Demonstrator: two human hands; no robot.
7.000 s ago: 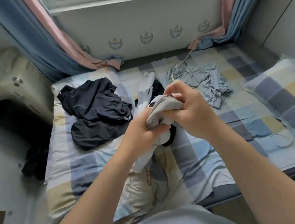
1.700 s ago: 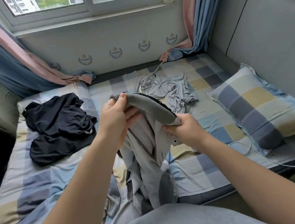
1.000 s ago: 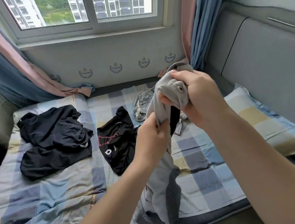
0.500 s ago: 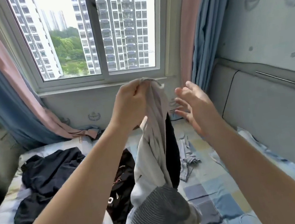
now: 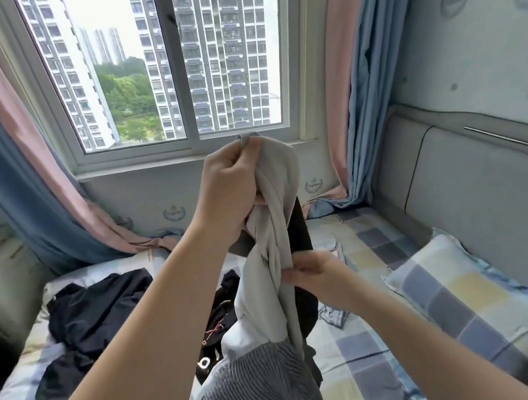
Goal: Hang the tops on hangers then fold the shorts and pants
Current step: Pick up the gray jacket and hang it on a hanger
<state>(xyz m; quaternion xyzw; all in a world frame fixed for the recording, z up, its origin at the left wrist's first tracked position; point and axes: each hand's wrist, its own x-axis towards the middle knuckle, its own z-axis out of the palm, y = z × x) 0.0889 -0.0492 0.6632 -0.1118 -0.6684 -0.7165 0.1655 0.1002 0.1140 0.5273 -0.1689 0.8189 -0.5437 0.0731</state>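
One bed [image 5: 361, 349] with a checked sheet fills the lower half of my view, its far edge against the wall under the window [image 5: 168, 60]. Along its right edge lies a checked pillow [image 5: 473, 299], up against the padded wall panel. Toward the left edge I see a crumpled heap of dark clothes [image 5: 95, 311]. Over the middle of the bed hangs the grey garment [image 5: 278, 218]. It is pale fabric twisted lengthwise, with a black part behind it and a ribbed, darker grey band at the bottom, toward the near edge. I cannot tell whether its low end touches the sheet. Behind it on the bed lies a black garment with light print [image 5: 219, 324]. My left grip [image 5: 231, 191] is clenched tight round the grey garment's top end, raised level with the window sill. My right grip [image 5: 321, 276], lower down, pinches the fabric's right edge between thumb and fingertips.
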